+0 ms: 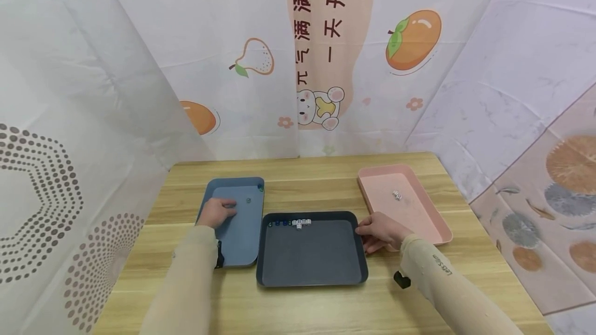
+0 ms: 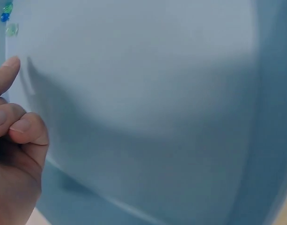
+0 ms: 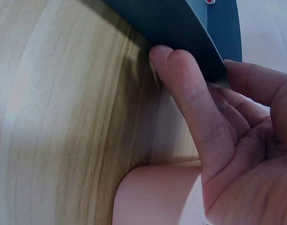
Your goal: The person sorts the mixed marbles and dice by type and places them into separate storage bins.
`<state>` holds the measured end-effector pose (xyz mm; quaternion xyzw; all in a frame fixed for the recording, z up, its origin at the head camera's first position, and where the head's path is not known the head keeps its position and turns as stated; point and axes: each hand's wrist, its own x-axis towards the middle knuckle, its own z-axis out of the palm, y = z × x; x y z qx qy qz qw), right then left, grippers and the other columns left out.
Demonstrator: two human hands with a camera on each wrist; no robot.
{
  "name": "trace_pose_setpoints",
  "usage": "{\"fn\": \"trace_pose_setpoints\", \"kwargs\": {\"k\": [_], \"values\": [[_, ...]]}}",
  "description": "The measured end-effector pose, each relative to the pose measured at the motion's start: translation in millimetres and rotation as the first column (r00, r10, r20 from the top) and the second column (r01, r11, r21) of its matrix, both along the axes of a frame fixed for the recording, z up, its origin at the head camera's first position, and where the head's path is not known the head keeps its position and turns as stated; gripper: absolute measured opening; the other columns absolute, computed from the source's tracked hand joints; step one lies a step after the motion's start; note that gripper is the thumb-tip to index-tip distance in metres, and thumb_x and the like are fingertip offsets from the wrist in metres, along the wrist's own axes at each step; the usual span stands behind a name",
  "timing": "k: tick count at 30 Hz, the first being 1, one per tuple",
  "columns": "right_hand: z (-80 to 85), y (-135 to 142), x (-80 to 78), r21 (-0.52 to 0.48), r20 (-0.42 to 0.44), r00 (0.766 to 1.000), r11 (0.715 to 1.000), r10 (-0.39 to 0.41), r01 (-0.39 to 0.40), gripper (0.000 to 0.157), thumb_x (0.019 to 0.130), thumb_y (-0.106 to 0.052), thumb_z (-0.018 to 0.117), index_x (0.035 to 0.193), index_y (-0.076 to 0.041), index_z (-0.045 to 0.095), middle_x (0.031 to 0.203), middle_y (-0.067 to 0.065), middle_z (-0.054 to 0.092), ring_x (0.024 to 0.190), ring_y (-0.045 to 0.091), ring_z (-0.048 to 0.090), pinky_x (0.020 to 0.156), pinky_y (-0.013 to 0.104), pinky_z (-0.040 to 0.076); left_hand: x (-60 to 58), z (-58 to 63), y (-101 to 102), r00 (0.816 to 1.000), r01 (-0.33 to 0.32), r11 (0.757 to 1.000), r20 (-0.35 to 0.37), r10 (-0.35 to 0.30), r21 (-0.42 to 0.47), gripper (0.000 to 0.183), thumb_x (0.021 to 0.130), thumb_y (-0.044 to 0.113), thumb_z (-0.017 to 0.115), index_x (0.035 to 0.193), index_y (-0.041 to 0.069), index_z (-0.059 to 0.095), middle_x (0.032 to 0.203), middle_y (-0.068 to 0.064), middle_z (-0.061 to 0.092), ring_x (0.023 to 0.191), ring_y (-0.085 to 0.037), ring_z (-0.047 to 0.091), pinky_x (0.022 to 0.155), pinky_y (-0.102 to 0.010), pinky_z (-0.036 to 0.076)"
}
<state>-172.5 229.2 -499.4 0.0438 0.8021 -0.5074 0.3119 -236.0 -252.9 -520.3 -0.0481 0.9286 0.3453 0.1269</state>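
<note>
My left hand (image 1: 217,212) hovers over the left part of the blue tray (image 1: 239,257), its thumb and index finger reaching toward a small clear greenish bead (image 1: 249,200). In the left wrist view the other fingers (image 2: 28,129) are loosely curled, with nothing seen in them. Blue and green beads (image 1: 261,187) lie in that tray's far right corner. My right hand (image 1: 384,231) holds the right rim of the dark grey tray (image 1: 312,262), thumb on the edge and fingertips (image 3: 185,65) against the outer wall. Inside, along the far wall, are blue and green beads (image 1: 278,223) and several white dice (image 1: 300,222).
A pink tray (image 1: 426,200) with a few white dice (image 1: 397,195) stands at an angle on the right, close to my right hand. All three trays rest on a wooden table (image 1: 307,187). Patterned curtains (image 1: 261,112) hang behind it and on both sides.
</note>
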Motion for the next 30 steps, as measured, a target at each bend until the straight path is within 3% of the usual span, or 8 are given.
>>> {"fn": "trace_pose_setpoints", "kwargs": {"k": [6,18,30], "values": [[0.3,-0.2,0.7,-0.006,0.003,1.0,1.0,-0.005,0.005,0.022,0.101,-0.01,0.063,0.112,0.006,0.073,0.089,0.016,0.071,0.066,0.021,0.072,0.059,0.034,0.062,6.0,11.4,-2.5,0.996,0.086,0.995,-0.011,-0.087,-0.044,0.035,0.096,0.013,0.069,0.128,-0.001,0.07,0.141,-0.029,0.057,0.135,-0.049,0.049,0.106,-0.061,0.045],[-0.2,-0.2,0.4,-0.006,0.005,1.0,1.0,-0.001,0.001,0.021,0.101,-0.011,0.063,0.11,0.006,0.072,0.087,0.016,0.07,0.065,0.02,0.072,0.06,0.033,0.062,12.8,32.9,7.0,0.984,0.17,0.985,-0.041,-0.171,-0.033,0.031,0.101,0.017,0.064,0.127,0.0,0.071,0.137,-0.027,0.061,0.129,-0.046,0.055,0.101,-0.057,0.05],[0.9,0.6,0.7,-0.017,0.009,1.0,1.0,0.005,-0.005,0.023,0.101,-0.011,0.063,0.113,0.007,0.072,0.086,0.016,0.072,0.064,0.018,0.071,0.06,0.032,0.062,17.9,34.2,38.7,0.973,0.22,0.975,-0.073,-0.219,0.006,0.031,0.1,0.022,0.068,0.128,0.01,0.074,0.138,-0.02,0.063,0.125,-0.039,0.059,0.096,-0.055,0.053]]}}
